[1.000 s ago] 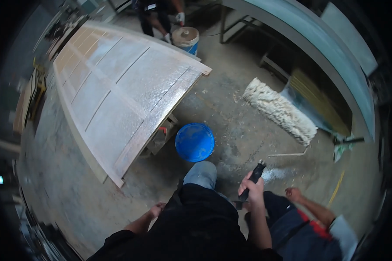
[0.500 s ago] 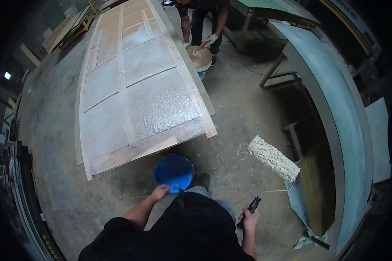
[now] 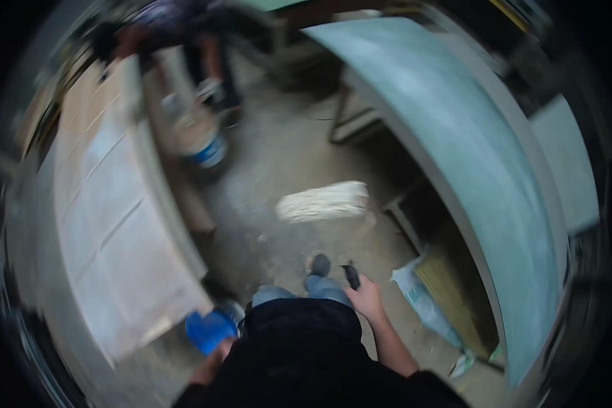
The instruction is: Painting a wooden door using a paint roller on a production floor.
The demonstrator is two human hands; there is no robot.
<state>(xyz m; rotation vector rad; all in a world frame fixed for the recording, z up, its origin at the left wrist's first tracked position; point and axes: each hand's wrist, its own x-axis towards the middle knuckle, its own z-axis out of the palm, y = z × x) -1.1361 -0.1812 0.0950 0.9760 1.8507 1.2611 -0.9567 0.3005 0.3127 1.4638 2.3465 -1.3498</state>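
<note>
My right hand (image 3: 367, 297) is closed around the black handle of a paint roller (image 3: 323, 202). The roller's thick, cream-coloured fluffy sleeve hangs out ahead of me, above the floor, lying nearly crosswise. Low on the left, my left hand (image 3: 219, 353) is closed at the rim of a blue bucket (image 3: 209, 329); its fingers are blurred. The bucket sits close to the near corner of a long, pale panelled board (image 3: 126, 251), which has a whitish coating.
At the far left, a person bends by a bucket (image 3: 196, 132) with a white-and-blue wall. A curved pale green panel (image 3: 455, 136) rests on a stand along the right. Below it are a yellowish board (image 3: 459, 299) and a plastic sheet (image 3: 421, 299) on the concrete floor (image 3: 251, 204).
My view has swung right, so the panelled board and person now lie farther left. The roller has swung to my front, its sleeve more level. The blue bucket stays by my left hand.
</note>
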